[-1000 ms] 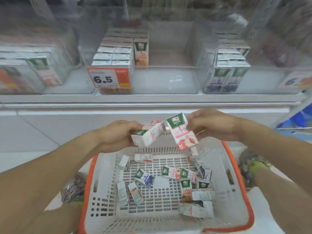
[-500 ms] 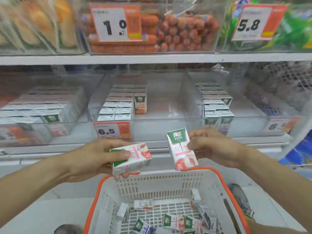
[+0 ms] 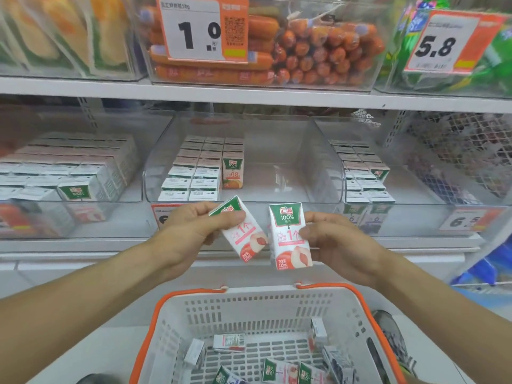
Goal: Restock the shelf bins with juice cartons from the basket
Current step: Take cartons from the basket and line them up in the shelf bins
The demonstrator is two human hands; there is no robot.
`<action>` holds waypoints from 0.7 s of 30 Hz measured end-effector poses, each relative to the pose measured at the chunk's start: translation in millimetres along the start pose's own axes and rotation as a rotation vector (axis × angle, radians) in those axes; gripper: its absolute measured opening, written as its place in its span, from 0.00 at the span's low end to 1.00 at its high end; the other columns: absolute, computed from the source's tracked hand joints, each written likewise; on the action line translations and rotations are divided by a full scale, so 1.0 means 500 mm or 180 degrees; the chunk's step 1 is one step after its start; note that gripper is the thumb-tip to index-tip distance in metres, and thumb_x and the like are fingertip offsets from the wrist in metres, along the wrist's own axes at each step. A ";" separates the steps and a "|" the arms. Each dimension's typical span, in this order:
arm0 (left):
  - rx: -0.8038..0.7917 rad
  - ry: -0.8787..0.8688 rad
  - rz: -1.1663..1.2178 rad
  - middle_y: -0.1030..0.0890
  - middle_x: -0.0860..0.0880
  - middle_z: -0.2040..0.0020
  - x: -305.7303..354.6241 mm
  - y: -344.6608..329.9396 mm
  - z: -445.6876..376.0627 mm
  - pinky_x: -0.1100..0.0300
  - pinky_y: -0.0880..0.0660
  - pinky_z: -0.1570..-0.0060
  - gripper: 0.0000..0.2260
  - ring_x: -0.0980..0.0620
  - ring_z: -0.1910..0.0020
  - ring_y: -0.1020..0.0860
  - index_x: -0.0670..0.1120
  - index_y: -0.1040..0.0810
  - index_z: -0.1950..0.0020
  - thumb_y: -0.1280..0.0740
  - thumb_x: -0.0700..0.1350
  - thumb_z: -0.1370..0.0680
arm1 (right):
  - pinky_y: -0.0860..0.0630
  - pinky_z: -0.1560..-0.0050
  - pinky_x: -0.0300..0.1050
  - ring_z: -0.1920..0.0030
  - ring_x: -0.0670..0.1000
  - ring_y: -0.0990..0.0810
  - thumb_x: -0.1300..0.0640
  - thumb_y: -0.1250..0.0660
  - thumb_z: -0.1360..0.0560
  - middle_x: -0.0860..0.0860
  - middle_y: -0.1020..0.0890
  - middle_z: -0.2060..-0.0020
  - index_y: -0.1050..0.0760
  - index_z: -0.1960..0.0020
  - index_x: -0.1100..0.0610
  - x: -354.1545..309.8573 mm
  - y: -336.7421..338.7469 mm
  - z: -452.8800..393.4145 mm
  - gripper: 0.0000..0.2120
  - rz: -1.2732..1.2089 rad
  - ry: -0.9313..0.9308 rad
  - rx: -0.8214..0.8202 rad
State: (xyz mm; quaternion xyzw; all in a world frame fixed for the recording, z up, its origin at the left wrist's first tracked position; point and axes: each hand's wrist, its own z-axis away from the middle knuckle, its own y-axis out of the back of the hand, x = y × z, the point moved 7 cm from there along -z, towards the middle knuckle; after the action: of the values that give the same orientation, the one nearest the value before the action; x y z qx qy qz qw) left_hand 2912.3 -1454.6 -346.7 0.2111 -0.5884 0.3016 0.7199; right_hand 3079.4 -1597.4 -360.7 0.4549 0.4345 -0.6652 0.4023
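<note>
My left hand (image 3: 191,231) grips a small white-and-green peach juice carton (image 3: 243,234), tilted to the left. Beside it, my right hand (image 3: 335,242) holds a second peach carton (image 3: 289,239) upright, label facing me. Both cartons hang in front of the middle clear shelf bin (image 3: 277,187), which holds rows of cartons on its left side and has bare floor on its right. Below, the white basket with an orange rim (image 3: 249,303) holds several loose cartons (image 3: 279,371).
A left bin (image 3: 69,173) is packed with cartons; a right bin (image 3: 363,176) holds two rows. Price tags read 6.5 (image 3: 465,221). The shelf above carries sausages (image 3: 304,51) and snack packs. A shoe (image 3: 390,336) shows right of the basket.
Both hands lifted a carton each out of the basket and raised them to bin height. My view tilted up from the basket to the shelves. The left carton turned from lying sideways toward upright.
</note>
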 end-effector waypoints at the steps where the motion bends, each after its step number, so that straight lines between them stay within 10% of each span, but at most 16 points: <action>1: -0.0019 0.0029 0.0085 0.15 0.41 0.56 -0.002 -0.005 0.000 0.54 0.27 0.53 0.19 0.45 0.55 0.23 0.41 0.18 0.51 0.19 0.47 0.36 | 0.19 0.55 0.47 0.55 0.57 0.19 0.56 0.26 0.41 0.63 0.17 0.50 0.26 0.39 0.71 -0.001 0.002 0.001 0.33 -0.0018 0.0001 0.0008; 7: -0.0186 0.0531 0.0733 0.17 0.34 0.48 -0.025 -0.044 0.010 0.41 0.19 0.50 0.25 0.40 0.52 0.17 0.38 0.25 0.37 0.27 0.43 0.32 | 0.19 0.53 0.48 0.53 0.60 0.20 0.57 0.25 0.39 0.64 0.17 0.48 0.26 0.38 0.70 0.002 0.006 0.014 0.33 -0.0041 0.0005 -0.0039; 21: -0.0215 0.0945 0.0255 0.15 0.39 0.48 -0.040 -0.073 0.032 0.49 0.19 0.54 0.13 0.46 0.56 0.17 0.38 0.20 0.40 0.34 0.44 0.21 | 0.19 0.54 0.48 0.52 0.56 0.16 0.58 0.27 0.34 0.61 0.17 0.47 0.27 0.36 0.68 0.001 -0.030 0.036 0.29 -0.0194 -0.0093 -0.0305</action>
State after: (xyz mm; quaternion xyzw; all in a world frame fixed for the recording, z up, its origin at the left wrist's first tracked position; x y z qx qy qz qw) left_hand 2923.1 -1495.6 -360.9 0.1163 -0.4934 0.3380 0.7930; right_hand 3060.5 -1609.9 -354.1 0.4120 0.4735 -0.6621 0.4094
